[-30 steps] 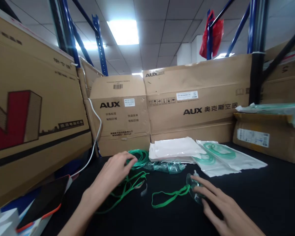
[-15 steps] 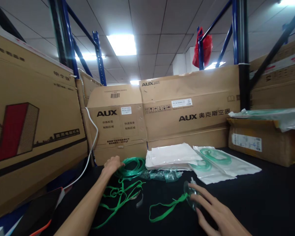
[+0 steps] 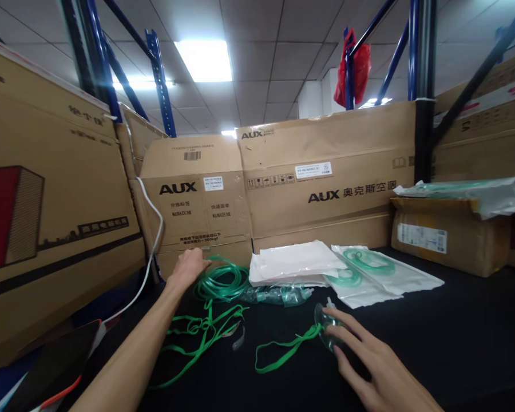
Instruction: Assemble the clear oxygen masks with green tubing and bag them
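My left hand [image 3: 189, 267] is closed at the left edge of a coil of green tubing [image 3: 223, 284], its fingertips partly hidden; the coil's near loops rise a little toward it. My right hand [image 3: 358, 349] holds a clear oxygen mask [image 3: 325, 332] on the black table, fingers over its right side and thumb at its lower edge. A green strap loop [image 3: 278, 355] trails left from the mask. More green straps [image 3: 203, 337] lie tangled below the coil, with a small clear piece [image 3: 239, 339] beside them. Clear and green plastic parts [image 3: 278, 294] lie right of the coil.
White packets [image 3: 298, 260] are stacked behind the plastic parts, and packaged tubing [image 3: 380, 277] lies to their right. A cardboard box [image 3: 448, 237] carries another packet at the right. Large cartons [image 3: 321, 212] wall off the back. A white cable [image 3: 157, 246] and dark tablet-like device [image 3: 68, 360] are at left.
The view has shifted slightly. My left hand has risen a little with the edge of the tubing coil, whose loops have spread. My right hand stays on the mask.
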Tool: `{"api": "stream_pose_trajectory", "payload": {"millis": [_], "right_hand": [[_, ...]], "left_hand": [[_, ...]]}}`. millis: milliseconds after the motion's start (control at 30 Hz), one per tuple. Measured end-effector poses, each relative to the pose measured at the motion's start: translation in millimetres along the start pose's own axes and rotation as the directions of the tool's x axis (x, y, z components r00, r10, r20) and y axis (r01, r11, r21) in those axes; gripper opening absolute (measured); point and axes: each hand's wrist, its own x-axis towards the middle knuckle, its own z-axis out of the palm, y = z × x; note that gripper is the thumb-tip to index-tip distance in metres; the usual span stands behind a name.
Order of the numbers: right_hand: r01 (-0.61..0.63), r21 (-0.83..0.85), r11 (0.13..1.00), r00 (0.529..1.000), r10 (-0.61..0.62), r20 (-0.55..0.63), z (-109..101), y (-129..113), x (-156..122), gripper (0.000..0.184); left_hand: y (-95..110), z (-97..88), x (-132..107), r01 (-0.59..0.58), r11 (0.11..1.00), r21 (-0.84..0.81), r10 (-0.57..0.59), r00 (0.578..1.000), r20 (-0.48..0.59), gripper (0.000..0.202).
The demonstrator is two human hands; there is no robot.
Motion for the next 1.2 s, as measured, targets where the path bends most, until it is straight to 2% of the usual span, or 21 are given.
{"api": "stream_pose_trajectory", "payload": {"millis": [100,233,400,500,567,633,767,867,967,1000,1033,1067,1133,1167,1200], "right_hand": [[-0.038,0.009,0.999,0.999,0.037,0.026,4,3,-4,0.033],[-0.062,0.046,0.997,0.997,0.06,0.042,5,5,-7,0.033],[-0.086,0.095,0.992,0.996,0.083,0.037,0,2,-3,0.023],[-0.1,0.139,0.985,0.994,0.104,-0.021,-4,2,0,0.022],[-0.126,0.178,0.976,0.985,0.144,-0.092,-6,4,0,0.022],[-0.157,0.212,0.965,0.972,0.188,-0.139,-8,8,1,0.018],[-0.176,0.234,0.956,0.967,0.213,-0.141,-14,18,3,0.017],[-0.15,0.169,0.974,0.97,0.178,-0.165,-26,28,5,0.03],[-0.13,0.048,0.99,0.976,0.137,-0.172,-41,37,6,0.04],[-0.132,0.012,0.991,0.977,0.132,-0.167,-44,39,6,0.042],[-0.137,-0.015,0.99,0.978,0.133,-0.158,-46,41,6,0.045],[-0.144,-0.032,0.989,0.98,0.138,-0.143,-47,43,5,0.046],[-0.155,-0.046,0.987,0.985,0.151,-0.083,-45,44,4,0.048],[-0.156,-0.046,0.987,0.987,0.154,-0.038,-42,44,3,0.049],[-0.153,-0.043,0.987,0.988,0.154,0.016,-40,43,3,0.05]], "left_hand": [[7,-13.9,-1,-0.022,1.0,-0.014,0.022,1.0,0.0,0.029],[22,-41.4,-10,-0.062,0.996,-0.065,0.054,0.991,-0.121,0.028],[44,-80.7,-40,-0.106,0.976,-0.191,0.037,0.941,-0.336,0.027],[55,-91.4,-65,-0.182,0.934,-0.306,0.051,0.919,-0.391,0.029],[61,-88.4,-85,-0.239,0.893,-0.381,0.086,0.922,-0.377,0.032],[68,-76.7,-107,-0.276,0.852,-0.445,0.134,0.937,-0.324,0.035],[79,-36.2,-147,-0.298,0.796,-0.527,0.287,0.952,-0.106,0.035],[81,-8.2,-170,-0.296,0.812,-0.503,0.349,0.937,0.012,0.031],[78,4.4,-189,-0.324,0.834,-0.447,0.37,0.929,0.017,0.035],[79,5.2,-196,-0.362,0.816,-0.451,0.414,0.91,0.019,0.034],[80,4.9,-202,-0.415,0.777,-0.473,0.486,0.873,0.033,0.031],[83,4.2,-209,-0.472,0.722,-0.506,0.577,0.815,0.062,0.028],[91,2.5,-221,-0.55,0.609,-0.572,0.733,0.665,0.141,0.024],[95,2.0,-226,-0.559,0.582,-0.59,0.771,0.61,0.182,0.024],[100,1.7,-230,-0.556,0.58,-0.595,0.783,0.581,0.221,0.025]]}}
